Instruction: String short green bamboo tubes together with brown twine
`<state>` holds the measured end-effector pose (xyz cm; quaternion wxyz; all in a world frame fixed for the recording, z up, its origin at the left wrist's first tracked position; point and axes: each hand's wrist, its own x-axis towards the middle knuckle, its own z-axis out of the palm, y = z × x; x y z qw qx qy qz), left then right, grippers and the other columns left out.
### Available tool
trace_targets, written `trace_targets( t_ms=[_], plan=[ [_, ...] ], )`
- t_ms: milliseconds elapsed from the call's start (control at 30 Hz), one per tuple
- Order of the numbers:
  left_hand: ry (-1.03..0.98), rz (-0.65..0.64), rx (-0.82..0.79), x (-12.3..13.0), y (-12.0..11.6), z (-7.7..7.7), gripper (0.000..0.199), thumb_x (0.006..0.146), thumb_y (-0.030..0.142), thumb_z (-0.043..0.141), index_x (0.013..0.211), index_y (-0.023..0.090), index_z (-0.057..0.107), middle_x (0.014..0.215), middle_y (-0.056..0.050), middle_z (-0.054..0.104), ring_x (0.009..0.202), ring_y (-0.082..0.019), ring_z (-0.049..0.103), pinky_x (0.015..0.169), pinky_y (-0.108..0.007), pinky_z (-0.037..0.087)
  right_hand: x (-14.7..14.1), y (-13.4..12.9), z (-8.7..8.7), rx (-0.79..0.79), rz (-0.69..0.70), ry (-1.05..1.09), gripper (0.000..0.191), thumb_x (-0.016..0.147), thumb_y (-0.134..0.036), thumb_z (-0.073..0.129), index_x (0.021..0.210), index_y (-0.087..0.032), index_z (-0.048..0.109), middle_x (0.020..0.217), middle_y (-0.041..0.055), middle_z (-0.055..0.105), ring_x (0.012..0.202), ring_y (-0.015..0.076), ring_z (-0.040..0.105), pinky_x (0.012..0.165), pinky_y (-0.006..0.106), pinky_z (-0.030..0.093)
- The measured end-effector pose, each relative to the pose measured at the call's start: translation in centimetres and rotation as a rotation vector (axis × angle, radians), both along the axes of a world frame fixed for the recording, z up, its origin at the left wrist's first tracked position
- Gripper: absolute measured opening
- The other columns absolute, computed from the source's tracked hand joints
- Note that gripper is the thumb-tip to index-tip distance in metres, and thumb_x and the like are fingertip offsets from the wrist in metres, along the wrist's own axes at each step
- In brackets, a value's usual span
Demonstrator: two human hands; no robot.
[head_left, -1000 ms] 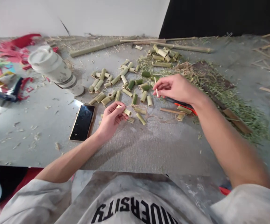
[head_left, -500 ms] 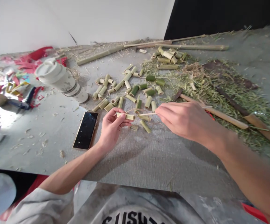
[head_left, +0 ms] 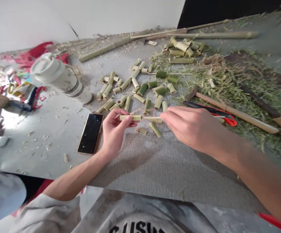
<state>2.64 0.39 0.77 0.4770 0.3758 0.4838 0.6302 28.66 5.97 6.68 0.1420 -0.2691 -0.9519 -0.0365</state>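
Broadly, worktop (head_left: 140, 168): flat, strewn with bamboo offcuts; a dropped piece would probably blend in or roll among them.
Wooden-handled hammer (head_left: 237, 112): lying behind the right hand; a wide backward swing of that forearm might knock it.
Lidded tumbler (head_left: 60, 77): well apart from both hands, so a spill looks unlikely unless an elbow strays.
Right hand (head_left: 189, 126): fingers bunched, pinching the thin stick; too firm a push could skid towards the opposite fingertips.
Left hand (head_left: 113, 129): thumb and fingers clamped on the bamboo tube; a loose pinch may let it twist.
Smartphone (head_left: 90, 133): just beside the left wrist, face up; a slip there could nudge or scratch it.
Bamboo tube (head_left: 137, 117): held level above the worktop, its end towards the stick; squeezing hard might split it.
Thin stick (head_left: 151, 118): nearly in line with the tube, contact unclear; pushed off-axis, it could bend or snap.
Twine (head_left: 152, 110): looping close behind both pieces; it could snag either one.
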Motion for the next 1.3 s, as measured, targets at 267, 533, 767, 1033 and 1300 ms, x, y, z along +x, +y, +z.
trace_targets(
  t_ms=[267,533,767,1033,1300],
  plan=[
    [0.132,-0.102,0.070,0.4,-0.8,-0.5,0.035,0.089,0.040,0.098,0.096,0.020,0.070,0.085,0.000,0.084,0.077,-0.019,0.088,0.070,-0.025,0.075,-1.2,-0.7,-0.8,-0.083,-0.009,0.060,0.016,0.114,-0.013,0.058,0.117,-0.020,0.072,0.090,0.0003,0.077,0.077,0.0175,0.072,0.059,0.034,0.035],
    [0.135,-0.095,0.115,0.3,-0.6,-0.3,0.033,0.090,0.037,0.097,0.098,0.018,0.071,0.089,-0.002,0.086,0.078,-0.020,0.089,0.071,-0.024,0.075,-1.0,0.2,-1.4,-0.098,0.066,0.165,0.030,0.117,-0.014,0.048,0.100,-0.014,0.073,0.090,0.0070,0.070,0.080,0.0201,0.068,0.071,0.035,0.048],
    [0.224,-0.082,0.131,0.4,-0.8,-0.2,0.034,0.089,0.039,0.098,0.095,0.018,0.072,0.090,-0.003,0.086,0.074,-0.017,0.087,0.070,-0.022,0.074,-1.1,0.0,-1.8,-0.033,0.087,0.187,0.025,0.115,-0.011,0.055,0.100,-0.014,0.075,0.087,0.0057,0.072,0.079,0.0189,0.069,0.065,0.033,0.042],
    [0.199,-0.088,0.140,0.2,-0.9,-0.4,0.031,0.089,0.032,0.099,0.100,0.020,0.073,0.092,-0.001,0.086,0.074,-0.015,0.085,0.071,-0.022,0.073,-0.9,0.2,-1.3,-0.009,0.049,0.218,0.026,0.118,-0.021,0.057,0.103,-0.016,0.078,0.090,0.0039,0.078,0.075,0.0167,0.071,0.061,0.034,0.041],
    [0.152,-0.089,0.115,0.0,-0.6,-0.5,0.031,0.091,0.032,0.097,0.099,0.019,0.070,0.097,-0.003,0.087,0.080,-0.016,0.088,0.075,-0.023,0.075,0.4,1.7,-1.1,-0.015,0.031,0.204,0.029,0.118,-0.022,0.056,0.099,-0.017,0.078,0.094,0.0046,0.082,0.078,0.0170,0.074,0.065,0.033,0.043]
  ],
)
